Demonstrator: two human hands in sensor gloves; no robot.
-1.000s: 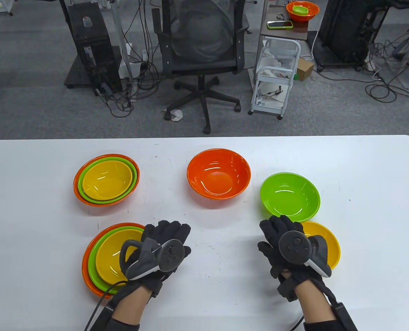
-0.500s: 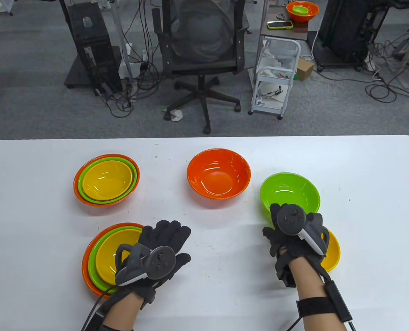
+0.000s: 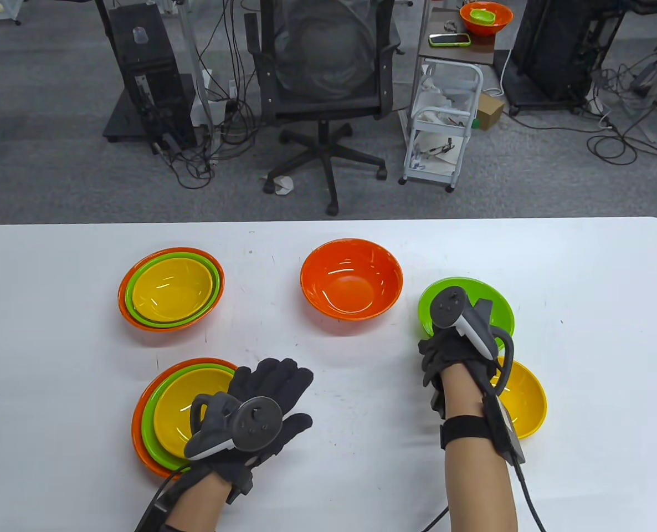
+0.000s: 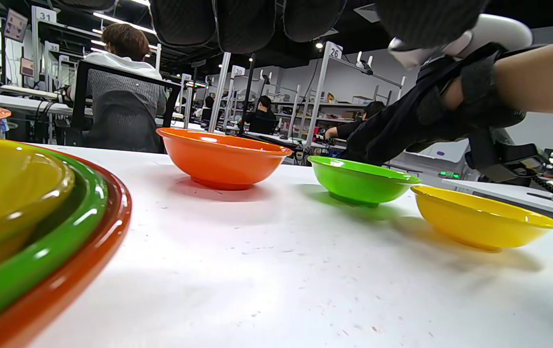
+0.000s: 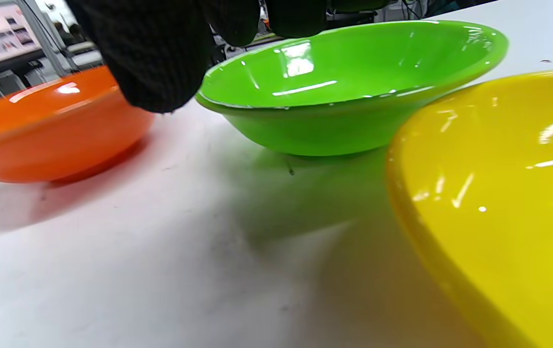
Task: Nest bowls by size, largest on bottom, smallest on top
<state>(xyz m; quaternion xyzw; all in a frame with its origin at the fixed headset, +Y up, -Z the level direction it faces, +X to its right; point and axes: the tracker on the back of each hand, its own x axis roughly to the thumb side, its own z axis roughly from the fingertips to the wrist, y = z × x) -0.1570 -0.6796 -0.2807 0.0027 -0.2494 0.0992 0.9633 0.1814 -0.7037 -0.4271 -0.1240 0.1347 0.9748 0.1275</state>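
Observation:
Three loose bowls stand on the white table [image 3: 583, 332]: a large orange bowl [image 3: 350, 280], a medium green bowl [image 3: 503, 317] and a small yellow bowl [image 3: 525, 399]. My right hand [image 3: 445, 339] reaches over the green bowl's near left rim. In the right wrist view its thumb [image 5: 151, 63] hangs just left of the green bowl [image 5: 354, 87] and its fingers [image 5: 238, 19] hang above the rim, holding nothing. My left hand [image 3: 276, 388] lies flat and open on the table beside the front-left stack.
Two nested stacks, each orange, green and yellow, stand at the back left [image 3: 170, 288] and front left [image 3: 162, 413]. An office chair [image 3: 323, 83] and a cart [image 3: 445, 127] stand beyond the table's far edge.
My right hand moved forward from beside the yellow bowl to the green bowl's near rim. The left hand barely shifted. No bowl moved.

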